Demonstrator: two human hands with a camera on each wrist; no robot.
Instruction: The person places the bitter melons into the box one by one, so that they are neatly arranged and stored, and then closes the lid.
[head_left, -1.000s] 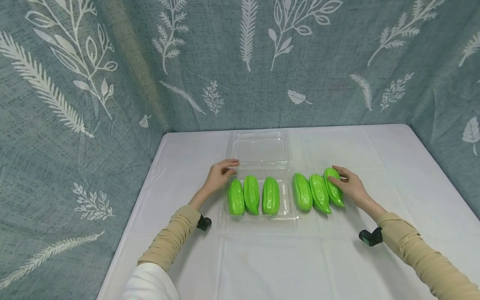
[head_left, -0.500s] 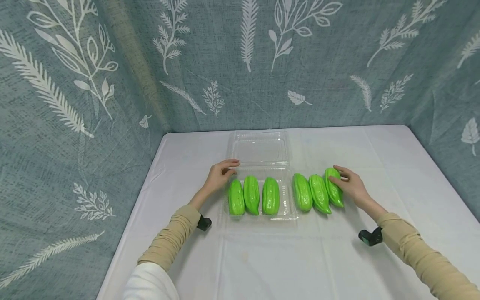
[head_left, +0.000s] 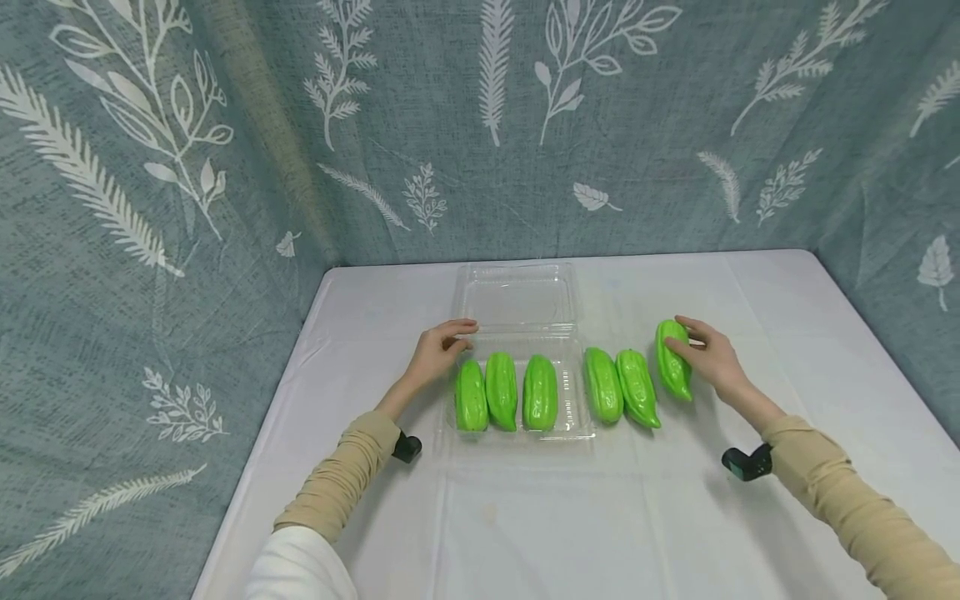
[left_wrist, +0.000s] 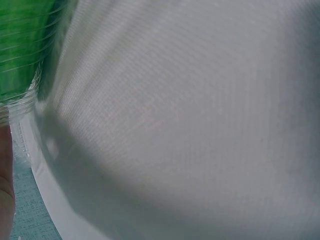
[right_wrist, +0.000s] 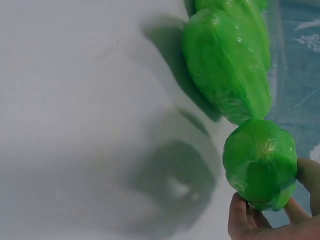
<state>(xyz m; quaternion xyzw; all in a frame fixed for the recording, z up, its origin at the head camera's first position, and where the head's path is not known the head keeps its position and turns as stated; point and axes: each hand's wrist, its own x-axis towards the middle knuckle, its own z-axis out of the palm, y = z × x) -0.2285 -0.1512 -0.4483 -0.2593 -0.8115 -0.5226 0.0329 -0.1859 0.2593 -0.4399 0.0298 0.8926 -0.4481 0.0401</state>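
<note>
Grip by right hand (head_left: 711,358) on green vegetable (head_left: 672,367), three o'clock of clear box (head_left: 570,398); left hand (head_left: 437,350) (fingers (head_left: 460,325) loosely parted) at ten.

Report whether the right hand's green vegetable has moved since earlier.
Yes, the held vegetable has shifted up the picture and slightly right, judged against the clear container.

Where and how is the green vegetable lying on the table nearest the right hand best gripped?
Probably the thick middle of that green vegetable, pinched across its long sides from above and the right: it lies lengthwise, tapers to a slim near tip, and its neighbour crowds the left.
</note>
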